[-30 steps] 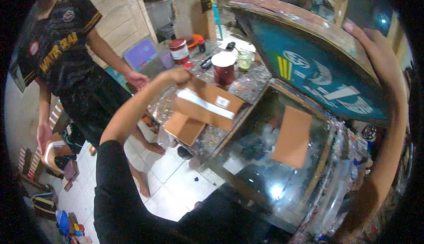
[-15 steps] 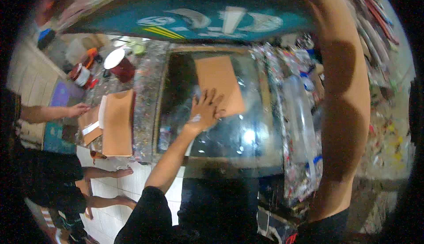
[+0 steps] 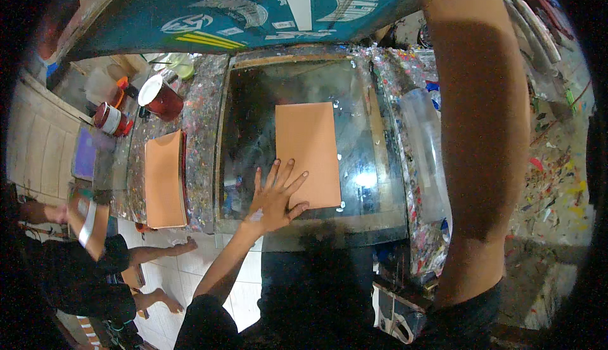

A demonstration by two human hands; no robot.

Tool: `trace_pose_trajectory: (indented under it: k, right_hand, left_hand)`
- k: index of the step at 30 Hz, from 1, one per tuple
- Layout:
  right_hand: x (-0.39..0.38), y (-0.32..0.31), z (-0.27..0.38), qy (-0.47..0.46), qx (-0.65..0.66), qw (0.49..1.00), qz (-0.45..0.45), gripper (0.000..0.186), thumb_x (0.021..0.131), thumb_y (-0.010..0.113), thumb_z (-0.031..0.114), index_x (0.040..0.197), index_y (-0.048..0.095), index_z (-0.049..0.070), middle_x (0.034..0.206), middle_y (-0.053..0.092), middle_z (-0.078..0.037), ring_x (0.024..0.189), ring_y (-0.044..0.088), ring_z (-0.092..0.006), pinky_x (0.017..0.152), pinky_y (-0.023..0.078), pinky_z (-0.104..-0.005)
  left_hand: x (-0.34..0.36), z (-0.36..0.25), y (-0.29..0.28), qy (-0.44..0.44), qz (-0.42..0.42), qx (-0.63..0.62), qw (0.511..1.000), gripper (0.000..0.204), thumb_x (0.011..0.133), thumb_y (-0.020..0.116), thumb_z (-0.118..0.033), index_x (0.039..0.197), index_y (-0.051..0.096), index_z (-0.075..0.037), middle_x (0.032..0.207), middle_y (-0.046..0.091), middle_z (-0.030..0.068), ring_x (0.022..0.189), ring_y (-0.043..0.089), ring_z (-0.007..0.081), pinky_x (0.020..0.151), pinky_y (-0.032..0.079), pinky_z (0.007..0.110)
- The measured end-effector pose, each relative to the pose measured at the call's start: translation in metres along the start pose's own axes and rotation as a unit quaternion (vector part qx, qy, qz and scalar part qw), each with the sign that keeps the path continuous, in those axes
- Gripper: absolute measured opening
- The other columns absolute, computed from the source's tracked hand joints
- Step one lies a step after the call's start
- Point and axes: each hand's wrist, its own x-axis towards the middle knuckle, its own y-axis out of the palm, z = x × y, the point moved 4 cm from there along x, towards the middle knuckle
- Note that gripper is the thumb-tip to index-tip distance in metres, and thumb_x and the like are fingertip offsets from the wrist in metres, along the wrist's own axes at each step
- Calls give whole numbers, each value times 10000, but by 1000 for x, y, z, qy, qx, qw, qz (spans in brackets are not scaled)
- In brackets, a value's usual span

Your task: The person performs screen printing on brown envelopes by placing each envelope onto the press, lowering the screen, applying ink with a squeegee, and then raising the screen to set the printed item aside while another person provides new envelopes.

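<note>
A brown paper sheet lies on a dark glass plate set in a wooden frame. My left hand rests on the sheet's near left corner, its fingers spread flat. Above the far end of the plate, a teal printing screen with white shapes and yellow stripes is tilted up. My right arm reaches up along the right side and leaves the top of the picture, so my right hand is out of sight.
A stack of brown sheets lies on the paint-spotted table left of the plate. Beyond it stand a dark red pitcher and a red tub. At the far left, a co-worker holds a brown piece with a white strip. Clear plastic lies on the right.
The brown sheet has shifted nearer and turned straighter on the glass, with my left hand moving along. The co-worker's hand has drawn the white-striped piece away from the stack.
</note>
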Motion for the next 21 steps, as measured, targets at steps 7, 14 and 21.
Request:
trace_pose_trajectory:
  k: [7,14,21]
  right_hand:
    - [-16,-11,5,84,35,996,13,646,872,570,569,1263,647,61,1350,567,-232,1266,536,-373,1065,395,-408]
    - [-12,-12,12,149,-3,989,-4,716,877,532,588,1156,662,-59,1248,591,-321,1198,570,-428,1029,434,-423]
    - [-29,-24,28,209,-20,975,71,738,900,469,617,1048,691,-71,1123,644,-319,1052,641,-441,930,497,-467]
  left_hand:
    - [-3,0,2,15,-23,20,999,744,880,547,-650,1513,390,-292,1626,221,111,1488,143,428,1164,66,645]
    - [0,-2,3,35,-19,38,998,752,890,523,-657,1525,364,-287,1628,216,107,1489,146,422,1170,44,636]
    - [-2,-4,-2,31,-16,19,999,747,907,494,-658,1537,337,-288,1635,189,105,1492,136,418,1166,37,644]
